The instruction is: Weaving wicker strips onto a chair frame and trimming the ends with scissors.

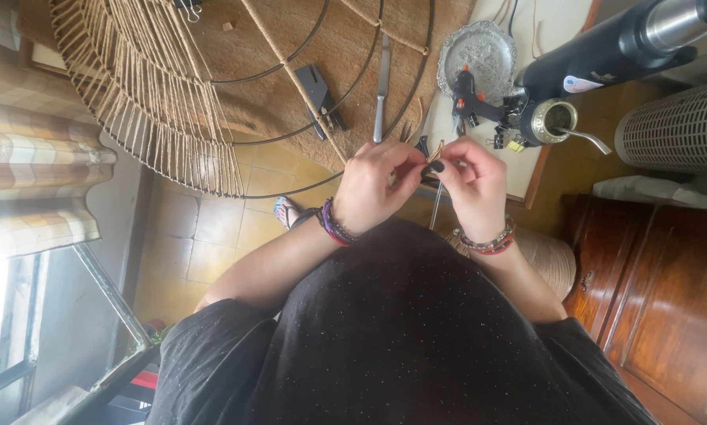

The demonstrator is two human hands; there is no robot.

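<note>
Seen from above, a person in a dark speckled top holds both hands together just past their chest. The left hand (373,189) and right hand (470,185) have fingertips pinched nearly closed on a short end of tan jute cord (436,151) between them. The cord could slip free, since only the tips grip it. Just beyond lies a large black wire ring frame (290,94), partly wrapped in cord, over a woven mat (353,47), with a table knife (381,86) and scissors (422,143) close by. Farther right, a glue gun (471,102) sits by a silver dish (479,51), beside a metal cup with a straw (554,120) that an elbow might tip.
</note>
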